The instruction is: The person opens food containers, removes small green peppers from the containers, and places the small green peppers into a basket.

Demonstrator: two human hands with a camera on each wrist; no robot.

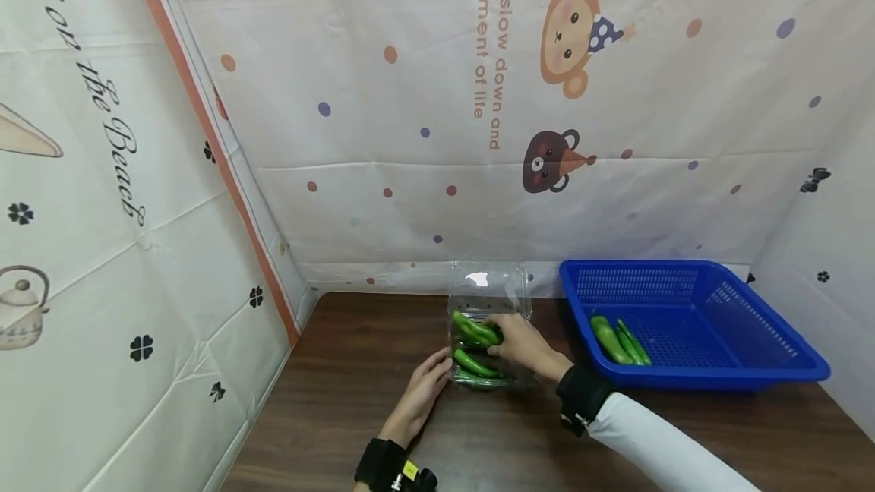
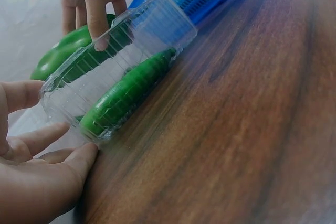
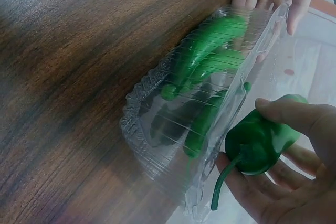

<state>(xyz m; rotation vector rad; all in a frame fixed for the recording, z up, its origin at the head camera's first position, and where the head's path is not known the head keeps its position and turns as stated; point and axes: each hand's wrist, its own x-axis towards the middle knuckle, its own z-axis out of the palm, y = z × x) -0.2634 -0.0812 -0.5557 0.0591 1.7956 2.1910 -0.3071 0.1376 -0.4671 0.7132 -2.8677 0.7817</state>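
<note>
A clear plastic clamshell box (image 1: 491,383) lies on the table with its lid raised at the back. Inside rest several green peppers (image 3: 210,43), seen through the ribbed wall. Over the box's far half, my right hand (image 1: 521,342) grips a plump green pepper (image 3: 257,142) between thumb and fingers, its curved stem pointing out. This held pepper (image 2: 68,51) sits above the rim in the left wrist view. My left hand (image 1: 425,392) touches the box's left end with mostly straight fingers (image 2: 39,139), steadying its wall. Part of the box's contents is hidden behind my right hand.
To the right stands a blue plastic basket (image 1: 724,380) with several green peppers (image 1: 611,340) at its left side. Printed white cloth (image 1: 383,120) hangs behind and at both sides of the brown wooden table (image 1: 321,408).
</note>
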